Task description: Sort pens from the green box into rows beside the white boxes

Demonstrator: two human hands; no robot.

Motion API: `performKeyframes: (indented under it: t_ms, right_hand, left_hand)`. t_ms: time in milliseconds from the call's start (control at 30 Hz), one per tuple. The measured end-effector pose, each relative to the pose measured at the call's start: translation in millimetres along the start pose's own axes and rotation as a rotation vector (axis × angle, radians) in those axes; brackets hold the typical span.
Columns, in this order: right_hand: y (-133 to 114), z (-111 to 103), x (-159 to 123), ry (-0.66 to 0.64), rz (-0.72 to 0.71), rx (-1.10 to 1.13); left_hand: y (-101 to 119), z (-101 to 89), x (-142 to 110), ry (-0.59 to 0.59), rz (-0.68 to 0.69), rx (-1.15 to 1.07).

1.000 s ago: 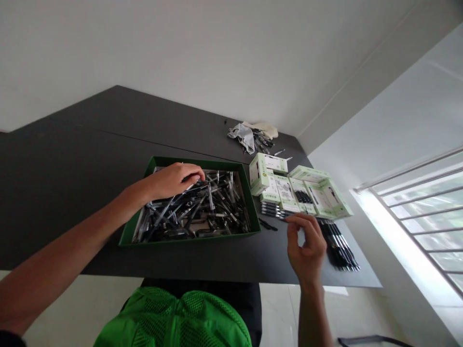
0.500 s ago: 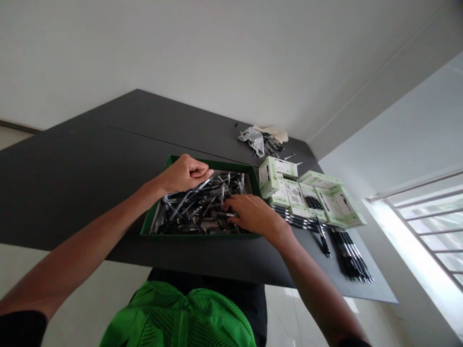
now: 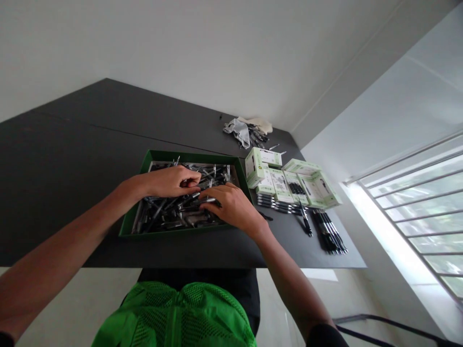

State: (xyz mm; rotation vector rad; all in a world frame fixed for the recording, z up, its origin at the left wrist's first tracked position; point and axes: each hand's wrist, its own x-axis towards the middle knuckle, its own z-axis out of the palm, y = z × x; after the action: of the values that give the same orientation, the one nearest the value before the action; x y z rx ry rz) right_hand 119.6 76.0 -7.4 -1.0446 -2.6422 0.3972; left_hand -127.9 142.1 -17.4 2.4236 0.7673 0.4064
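A green box full of loose, jumbled pens with clear barrels and black parts lies in front of me. My left hand is over the box's middle with its fingers curled closed; what they hold, if anything, is hidden. Just right of it, my right hand reaches over the box's right side. Its thumb and fingers pinch a pen that points toward my left fingertips. The two hands are close together.
Right of the green box are light-green and white cartons, some holding pens. Rows of pens and a single pen lie nearby. Grey cloth and more pens are at the back. The dark table meets the wall.
My left hand has come down lower over the box. My right hand has moved in toward it, with a pen between its fingers. The view has shifted slightly to the right.
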Motion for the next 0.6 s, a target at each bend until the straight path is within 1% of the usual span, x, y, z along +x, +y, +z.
performKeyframes:
  t_ms: [133,233,300,367,433,467,600]
  right_hand:
    - [1.2,0.8,-8.7,0.128,0.057,0.120]
    - [1.2,1.4,-11.9,0.212,0.090,0.164]
    - [0.4,1.0,-12.4,0.212,0.100,0.157]
    - [-1.5,-0.2,-12.5,0.164,0.088,0.126]
    - [-3.8,-1.6,-13.2,0.128,0.046,0.106]
    - [-4.7,-1.9,-14.1,0.134,0.014,0.104]
    - [-4.6,1.3,-21.2,0.274,-0.169,0.128]
  left_hand:
    - [-4.0,1.5,0.0,-0.045,-0.049,0.016]
    - [-5.8,2.3,0.3,-0.061,-0.043,0.026]
    - [-5.2,2.3,0.4,-0.055,-0.038,0.026]
    - [-3.7,1.8,0.5,-0.053,-0.040,0.022]
    - [-1.9,1.0,0.4,-0.050,-0.039,0.019]
    - [-1.2,0.6,0.3,-0.048,-0.035,0.018]
    - [0.0,-0.5,0.2,-0.028,-0.009,0.020]
